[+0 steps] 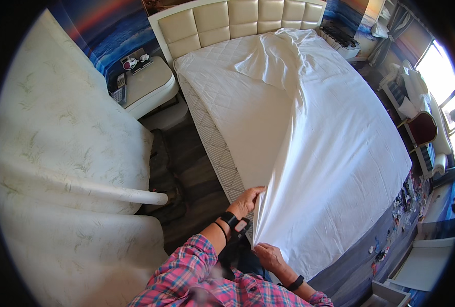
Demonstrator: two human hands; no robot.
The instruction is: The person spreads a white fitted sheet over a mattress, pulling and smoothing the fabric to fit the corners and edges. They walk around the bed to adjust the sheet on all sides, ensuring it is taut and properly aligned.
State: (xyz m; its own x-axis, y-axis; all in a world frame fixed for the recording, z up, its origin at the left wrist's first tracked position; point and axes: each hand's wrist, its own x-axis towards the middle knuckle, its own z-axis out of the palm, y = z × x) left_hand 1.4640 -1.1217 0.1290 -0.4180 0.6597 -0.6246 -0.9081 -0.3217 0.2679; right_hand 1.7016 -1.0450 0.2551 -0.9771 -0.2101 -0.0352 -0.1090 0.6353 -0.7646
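Note:
A white fitted sheet [338, 153] covers the right part of a bed and gathers in long folds down the middle. The mattress [208, 130] shows its striped side on the left, with a quilted white protector [250, 126] on top. My left hand [247, 200] grips the sheet's left edge near the mattress side. Lower down, at the foot corner, my right hand [269, 255] pinches the same edge, and the cloth is pulled taut between them. The fingertips of my left hand are partly hidden by the cloth.
A cream nightstand [150, 84] stands left of the padded headboard [246, 17]. A large patterned sheet of wallpaper or similar covering [70, 126] hangs at left. Dark floor [196, 161] lies between. At right are a sofa [438, 130], a red-backed chair [422, 128], small scattered items [408, 203] and a drawer [388, 295].

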